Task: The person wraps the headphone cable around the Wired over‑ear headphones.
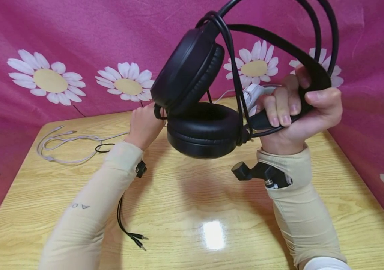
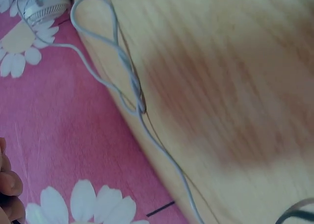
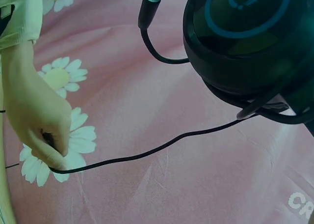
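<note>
A black over-ear headset (image 1: pixel 181 71) hangs in the air over the table, its headband side gripped by my right hand (image 1: pixel 300 108) with the fingers curled round it. Part of its cable (image 3: pixel 147 153) is wound about the ear cups. In the right wrist view, my left hand (image 3: pixel 41 111) holds that cable between curled fingers and thumb, away from the headset, and the cable runs slack between them. A boom microphone (image 3: pixel 148 13) sticks out from one ear cup. From under the left forearm, two black plugs (image 1: pixel 137 240) come out onto the table. The ear cups partly hide the left hand in the head view.
A grey-white cable (image 1: pixel 77 138) lies looped at the table's back left. Behind the right hand, at the back edge, stands a white object (image 1: pixel 252 93) with a thin cord. Pink flowered cloth (image 1: pixel 87 33) encloses the wooden table (image 1: pixel 178 210) at the back and sides.
</note>
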Available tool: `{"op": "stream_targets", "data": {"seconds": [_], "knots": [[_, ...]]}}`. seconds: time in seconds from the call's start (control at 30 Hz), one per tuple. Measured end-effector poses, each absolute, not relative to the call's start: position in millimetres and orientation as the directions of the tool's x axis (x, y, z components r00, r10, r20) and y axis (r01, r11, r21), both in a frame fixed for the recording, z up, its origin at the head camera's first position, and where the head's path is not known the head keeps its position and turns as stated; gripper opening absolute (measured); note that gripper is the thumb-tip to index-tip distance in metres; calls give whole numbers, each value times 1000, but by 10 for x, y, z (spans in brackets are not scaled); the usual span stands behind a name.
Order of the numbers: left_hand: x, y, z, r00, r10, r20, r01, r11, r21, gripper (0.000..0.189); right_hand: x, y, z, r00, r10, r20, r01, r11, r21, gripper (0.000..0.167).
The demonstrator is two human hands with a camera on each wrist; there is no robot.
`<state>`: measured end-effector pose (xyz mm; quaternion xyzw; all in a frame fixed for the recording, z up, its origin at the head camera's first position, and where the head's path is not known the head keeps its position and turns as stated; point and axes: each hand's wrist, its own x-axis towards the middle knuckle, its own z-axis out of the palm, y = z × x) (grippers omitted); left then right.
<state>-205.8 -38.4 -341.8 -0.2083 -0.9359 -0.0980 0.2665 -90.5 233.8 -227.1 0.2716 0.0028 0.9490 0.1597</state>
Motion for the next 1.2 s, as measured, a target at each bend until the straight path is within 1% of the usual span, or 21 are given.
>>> {"op": "stream_targets", "data": {"seconds": [0.07,0.13,0.2,0.3,0.47,0.57,0.67,0.73,0.8,0.9,0.97,1.2], "knots": [[-2026,-342,-3432,-731,362,579,463,886,30,39,-912,2354,-2271,-802,314,508,-311,-946,92,39],[-2000,-299,-3438,-697,375,611,474,880,1,39,-913,2370,-2261,-804,332,493,-331,-939,93,45],[-1984,-258,-3442,-681,379,626,477,879,-13,38,-911,2385,-2249,-806,345,481,-342,-935,97,48],[-1968,-206,-3448,-693,389,607,472,881,-26,32,-902,2402,-2228,-816,352,459,-345,-933,101,40],[-1934,-142,-3458,-755,397,521,458,889,-14,20,-899,2408,-2229,-824,340,454,-334,-938,97,46],[-1929,-103,-3480,-783,391,484,450,893,6,21,-907,2403,-2229,-828,344,444,-341,-936,91,42],[-1917,-77,-3518,-772,405,490,468,884,6,23,-917,2402,-2226,-827,355,436,-352,-932,90,33],[-1912,-68,-3548,-758,418,501,486,874,7,23,-923,2400,-2223,-825,368,429,-367,-926,89,35],[-1896,-64,-3567,-746,435,504,503,864,-1,22,-928,2395,-2219,-822,380,425,-377,-921,95,31],[-1883,-54,-3594,-757,437,486,508,861,16,25,-935,2385,-2212,-819,399,413,-392,-914,106,29],[-1866,-46,-3609,-766,435,474,506,862,25,27,-939,2374,-2211,-819,403,409,-391,-913,118,22],[-1738,8,-3635,-745,450,493,533,845,35,23,-956,2356,-2222,-812,404,421,-400,-911,102,22]]}}
